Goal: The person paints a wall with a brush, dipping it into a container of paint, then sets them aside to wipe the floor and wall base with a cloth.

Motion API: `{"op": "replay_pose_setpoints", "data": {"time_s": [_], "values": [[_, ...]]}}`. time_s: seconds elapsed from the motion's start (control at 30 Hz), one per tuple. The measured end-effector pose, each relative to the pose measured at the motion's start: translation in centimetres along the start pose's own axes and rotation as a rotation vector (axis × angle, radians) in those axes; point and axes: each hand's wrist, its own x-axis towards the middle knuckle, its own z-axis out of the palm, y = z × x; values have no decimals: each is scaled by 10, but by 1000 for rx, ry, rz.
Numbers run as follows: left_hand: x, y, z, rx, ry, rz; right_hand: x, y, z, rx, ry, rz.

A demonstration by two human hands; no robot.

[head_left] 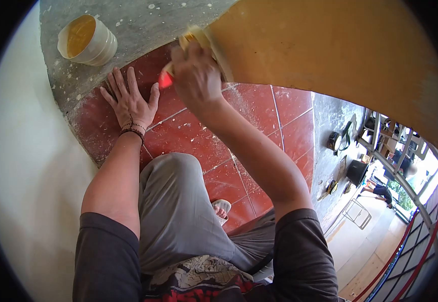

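Observation:
My right hand [197, 76] grips a paintbrush [194, 41] with a red handle end, its bristles pressed against the edge of a big yellow-brown board [329, 50] that fills the upper right. My left hand [129, 102] lies flat with fingers spread on the red tiled floor [188, 136], wrist wearing dark bracelets. A white tub of yellow-brown paint [87, 40] stands on the grey cement beyond my left hand. My knee in grey trousers and a sandalled foot sit below.
A white wall [22, 166] runs along the left. At right, the grey floor [329, 121] holds a black bucket [357, 172], small tools, a folding metal stand [356, 214] and shelving. Another person [380, 192] crouches far off there.

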Motion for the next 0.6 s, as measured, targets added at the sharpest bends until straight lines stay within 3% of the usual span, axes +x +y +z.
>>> {"op": "replay_pose_setpoints", "data": {"time_s": [0.27,0.43,0.6], "values": [[0,-1,5,20,40,-1,17,14,29,-112,38,-21],[0,-1,4,3,36,-2,-29,21,6,-40,-172,3],[0,0,1,-2,17,-13,-63,20,-16,-7,-207,79]]}}
